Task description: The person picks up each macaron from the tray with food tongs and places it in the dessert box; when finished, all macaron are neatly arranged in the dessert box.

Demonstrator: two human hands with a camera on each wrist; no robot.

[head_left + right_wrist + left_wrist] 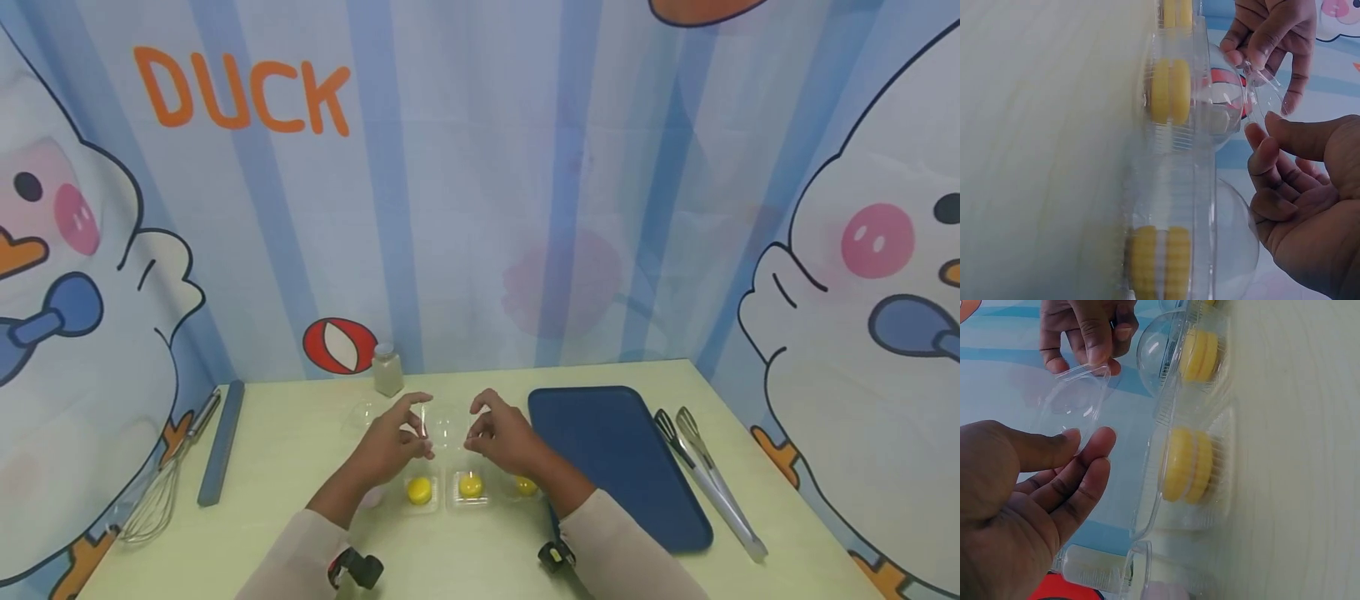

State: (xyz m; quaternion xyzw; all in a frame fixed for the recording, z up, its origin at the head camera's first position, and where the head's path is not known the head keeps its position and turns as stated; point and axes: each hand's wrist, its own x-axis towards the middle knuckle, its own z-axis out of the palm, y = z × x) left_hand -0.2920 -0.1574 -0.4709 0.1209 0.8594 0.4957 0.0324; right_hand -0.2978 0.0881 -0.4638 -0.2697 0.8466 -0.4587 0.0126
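Both hands pinch opposite sides of a clear plastic domed lid (444, 427), raised over the row of packages. My left hand (392, 443) has its thumb and fingertips at one edge; my right hand (508, 433) grips the other the same way. Just in front of them, a yellow macaron (419, 491) and another yellow macaron (470, 485) sit in clear plastic trays. A third yellow macaron (526, 486) is partly covered by the right forearm. Beside the left wrist lies a pale pink macaron (371, 497). In the right wrist view, a clear dome (1235, 234) stands beside the nearest macaron.
A dark blue tray (618, 467) lies to the right, with two metal tongs (712, 479) past it. A small capped bottle (387, 371) stands at the back. On the left are a whisk (161, 492) and a grey-blue bar (222, 443). A printed curtain (472, 167) hangs behind the table.
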